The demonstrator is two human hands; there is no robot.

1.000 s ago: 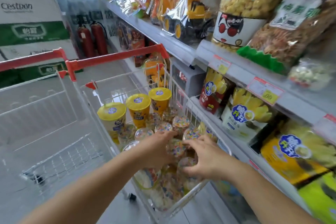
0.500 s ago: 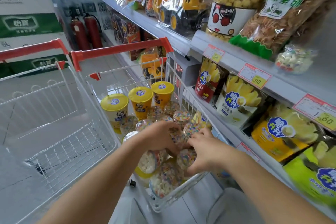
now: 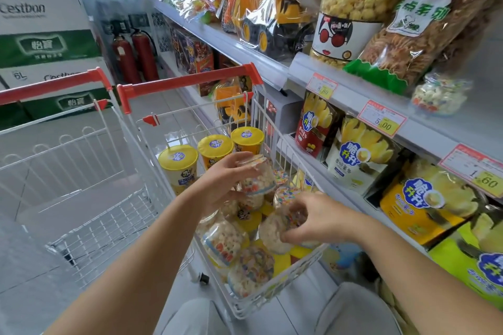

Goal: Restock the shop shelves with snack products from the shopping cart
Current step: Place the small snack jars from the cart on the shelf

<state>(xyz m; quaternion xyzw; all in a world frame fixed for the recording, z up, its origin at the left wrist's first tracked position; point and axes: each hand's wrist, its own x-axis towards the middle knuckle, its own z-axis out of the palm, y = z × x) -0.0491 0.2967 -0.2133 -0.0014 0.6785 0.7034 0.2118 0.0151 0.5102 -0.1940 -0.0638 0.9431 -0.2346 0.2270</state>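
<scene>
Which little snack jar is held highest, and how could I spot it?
Find the red-handled shopping cart full of snacks. Just in front of its three yellow-lidded cups, the left hand grips a small clear jar of pale puffs and colourful bits. It is the only jar held above the pile; the others lie in the cart.
</scene>
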